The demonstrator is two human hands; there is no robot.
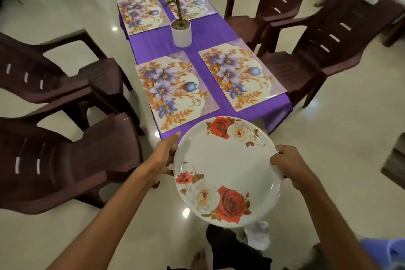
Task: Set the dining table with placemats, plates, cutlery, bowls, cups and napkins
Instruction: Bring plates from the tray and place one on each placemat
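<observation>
Now both hands, left (167, 151) and right (289, 165), grip glossy round rose-print plate (225, 169) near purple-clothed table (210, 33).

Open floor right up to the near table edge (219, 125). Chairs (72, 160) crowding both sides, potted plant (181, 28) dead centre.

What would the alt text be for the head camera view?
Two hands, left hand and right hand, hold a white rose-patterned plate by its rim above the floor, just short of a purple-clothed table. The table carries four floral placemats and a potted plant, with brown plastic chairs on both sides.
</observation>
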